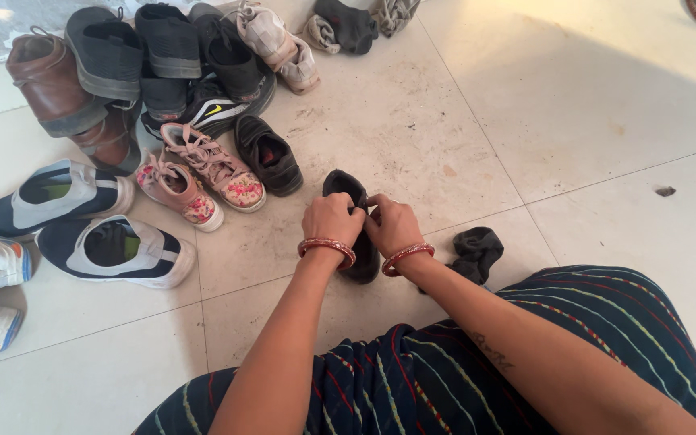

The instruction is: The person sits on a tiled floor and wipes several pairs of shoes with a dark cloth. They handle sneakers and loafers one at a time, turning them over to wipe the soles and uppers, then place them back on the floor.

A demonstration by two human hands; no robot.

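You had open tile floor (606, 97) to the right and ahead. Left of you, the heap of shoes (163, 89) blocked the way, and a dark sock (477, 250) lay just beside your right wrist.

No packages, labels, signs or screens show here.
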